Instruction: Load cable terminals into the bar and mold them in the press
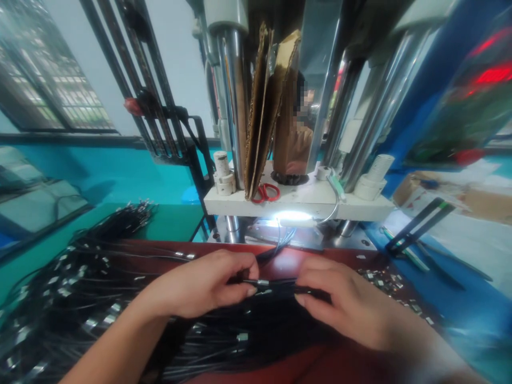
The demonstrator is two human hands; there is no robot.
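On my far left, black cables lie in a thick, tangled heap, flecked with silver metal ends, spreading rightward over the red-brown table and under my wrists. Behind them, more cable tips bunch up on a green surface. My left hand comes in over the heap, its thumb and forefinger pinched nearly together on a black cable, with only its thickness between them. The cable's silver connector pokes out just right of those fingertips, level and above the table, in the space between my hands. Beyond it, upright cardboard sheets stand on the white plate of a machine, with red scissor handles at their foot, and a bright lamp glows under the plate's front edge. My right hand faces the left, thumb and fingers closed around a dark length in line with the connector; blur hides whether it is one unbroken piece. Right of that hand, small metal pieces lie scattered on the table. Farther right, a black forked tool rests on a blue surface.
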